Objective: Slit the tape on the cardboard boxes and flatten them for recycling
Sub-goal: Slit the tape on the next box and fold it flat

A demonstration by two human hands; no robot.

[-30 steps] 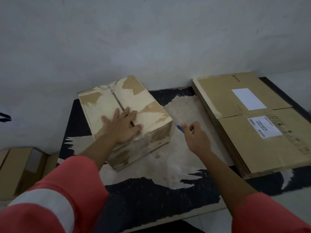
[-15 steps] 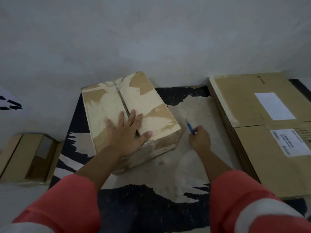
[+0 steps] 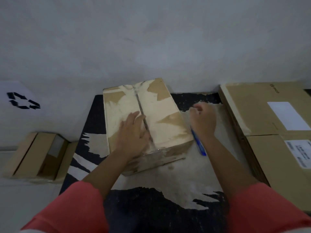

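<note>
We list: worn cardboard box [image 3: 168,115] on table [image 3: 151,212]; our left hand [image 3: 133,132] flat, fingers straight, on its top; our right hand [image 3: 203,121] gripping blue tool [image 3: 199,145] alongside.

Rear wall [image 3: 151,39]: plain plaster, grey-white, matt, with faint uneven mottling and a few light scuffs. It fills the upper half of the view and meets the bench directly at its far edge. No windows or fittings visible.

Bench [image 3: 148,209]: black top surface in poor condition. The covering is torn away over a large central area, exposing a pale tan underlayer [image 3: 176,180] with ragged, jagged edges; smaller tears show on the left side.

Far left: a white surface [image 3: 11,86] bearing a black recycling symbol [image 3: 22,100].

Lower left: a pale grey level surface [image 3: 25,204] beside the bench, type unclear.

Lighting: dim and diffuse, source out of view, with one softly brighter patch on the wall at centre
</note>
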